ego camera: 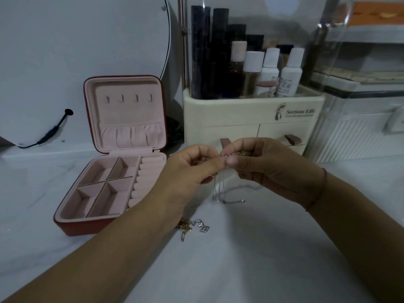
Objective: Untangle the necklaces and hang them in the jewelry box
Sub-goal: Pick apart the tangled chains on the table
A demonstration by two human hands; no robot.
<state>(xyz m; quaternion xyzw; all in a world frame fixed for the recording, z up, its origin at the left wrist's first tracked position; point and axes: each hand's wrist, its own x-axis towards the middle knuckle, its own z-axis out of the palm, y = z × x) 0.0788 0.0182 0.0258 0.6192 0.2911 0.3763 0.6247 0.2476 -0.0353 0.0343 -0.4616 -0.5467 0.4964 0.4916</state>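
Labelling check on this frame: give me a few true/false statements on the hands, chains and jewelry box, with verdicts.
1. The red square jewelry box with pink lining stands open. True.
2. A necklace hangs in its lid. False: the four hooks are bare.
3. The left hand and the right hand both pinch a thin silver chain. True.
4. The tangle of gold and silver chains lies in a box compartment. False: it lies on the white tabletop beside the box.

left hand [192, 165]: fingers curled, pinching | right hand [260, 162]: pinching | hands' fingertips touching, raised
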